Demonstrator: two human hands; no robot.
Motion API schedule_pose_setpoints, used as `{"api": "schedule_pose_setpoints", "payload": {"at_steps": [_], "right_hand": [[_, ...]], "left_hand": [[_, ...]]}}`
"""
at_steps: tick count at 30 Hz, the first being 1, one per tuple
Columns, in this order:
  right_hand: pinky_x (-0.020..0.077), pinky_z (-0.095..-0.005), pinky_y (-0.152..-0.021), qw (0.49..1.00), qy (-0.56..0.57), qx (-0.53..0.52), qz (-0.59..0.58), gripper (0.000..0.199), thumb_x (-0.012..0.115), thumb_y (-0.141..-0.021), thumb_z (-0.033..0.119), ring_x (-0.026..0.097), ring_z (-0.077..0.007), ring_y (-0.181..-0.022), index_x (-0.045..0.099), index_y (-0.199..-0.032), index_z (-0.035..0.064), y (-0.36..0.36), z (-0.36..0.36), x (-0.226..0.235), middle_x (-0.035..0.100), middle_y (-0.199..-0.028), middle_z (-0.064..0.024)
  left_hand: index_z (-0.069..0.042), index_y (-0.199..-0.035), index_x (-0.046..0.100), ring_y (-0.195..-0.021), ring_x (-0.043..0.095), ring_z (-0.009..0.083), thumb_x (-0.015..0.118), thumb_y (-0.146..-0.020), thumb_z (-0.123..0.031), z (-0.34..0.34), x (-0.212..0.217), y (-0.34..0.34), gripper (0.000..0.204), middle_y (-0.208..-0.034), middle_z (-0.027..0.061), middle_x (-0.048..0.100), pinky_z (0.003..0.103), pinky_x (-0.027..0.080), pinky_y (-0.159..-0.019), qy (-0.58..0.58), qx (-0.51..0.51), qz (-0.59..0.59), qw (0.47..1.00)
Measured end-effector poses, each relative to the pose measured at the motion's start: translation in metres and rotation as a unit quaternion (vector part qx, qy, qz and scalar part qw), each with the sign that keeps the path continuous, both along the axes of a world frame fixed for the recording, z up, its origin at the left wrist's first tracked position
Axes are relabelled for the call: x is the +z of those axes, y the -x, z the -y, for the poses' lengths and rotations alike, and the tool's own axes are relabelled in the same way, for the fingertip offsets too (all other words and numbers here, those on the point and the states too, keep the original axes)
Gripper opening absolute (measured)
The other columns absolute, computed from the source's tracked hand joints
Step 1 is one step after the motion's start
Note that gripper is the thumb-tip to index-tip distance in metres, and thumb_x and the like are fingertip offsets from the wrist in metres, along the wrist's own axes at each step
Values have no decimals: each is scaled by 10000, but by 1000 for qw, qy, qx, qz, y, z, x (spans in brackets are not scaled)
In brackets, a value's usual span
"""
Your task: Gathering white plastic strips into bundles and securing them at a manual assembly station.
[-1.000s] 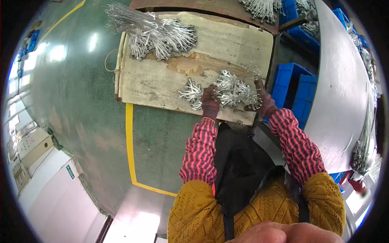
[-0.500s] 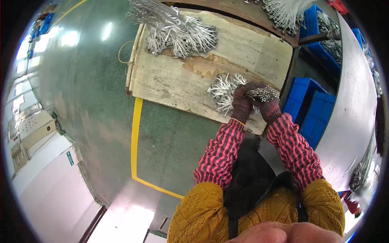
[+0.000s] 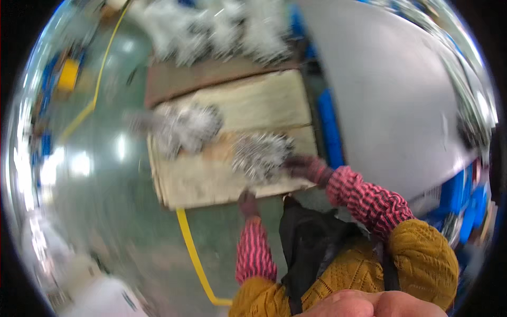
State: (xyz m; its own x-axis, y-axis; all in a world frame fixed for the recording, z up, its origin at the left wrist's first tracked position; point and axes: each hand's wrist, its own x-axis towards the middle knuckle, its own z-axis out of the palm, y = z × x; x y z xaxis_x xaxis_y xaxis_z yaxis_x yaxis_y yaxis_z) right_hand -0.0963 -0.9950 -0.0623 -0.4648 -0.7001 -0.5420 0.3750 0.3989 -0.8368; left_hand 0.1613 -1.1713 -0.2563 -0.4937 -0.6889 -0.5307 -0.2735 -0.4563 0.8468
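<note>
A loose bundle of thin silvery strands (image 3: 262, 156) lies on the pale worn board (image 3: 285, 100). My right hand (image 3: 306, 168), in a dark maroon knit glove, is at the bundle's right end. Motion blur hides whether its fingers grip any strands. At the board's front edge is my left hand (image 3: 247, 203), gloved alike and apart from the bundle. Its fingers are smeared too, and nothing shows in it. Farther left on the board sits a larger bundle of white-grey strands (image 3: 187, 127), its left end jutting past the board's edge.
Behind the board, a brown surface (image 3: 222, 76) carries several large bundles of pale strands (image 3: 264, 31). A blue bin (image 3: 331, 127) stands along the board's right side, beside a wide grey metal table (image 3: 396, 90). A yellow line (image 3: 195, 259) runs over the green floor.
My hands, together around a bundle before, are now apart, the left one nearer the board's front edge. The view has shifted, showing more of the far bundles and the grey table.
</note>
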Motion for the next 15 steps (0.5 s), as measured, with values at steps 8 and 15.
{"api": "schedule_pose_setpoints", "payload": {"at_steps": [8, 15], "right_hand": [[519, -324, -923, 998, 7, -59, 27, 358, 684, -896, 183, 635, -120, -992, 651, -1224, 44, 66, -178, 64, 695, -1082, -68], [549, -299, -697, 907, 91, -411, -10, 317, 677, -887, 215, 649, -118, -762, 677, -1137, 20, 122, -351, 22, 692, -872, -74]], "left_hand": [[28, -1037, 644, -708, 597, 216, 559, -932, -317, -10, 105, 81, 370, -873, 134, 621, 373, 490, -654, 239, 126, 139, 953], [20, -1111, 627, -848, 629, 237, 514, -969, -381, -110, 260, 429, 440, -986, 151, 614, 364, 525, -786, 280, -90, -138, 946]]}}
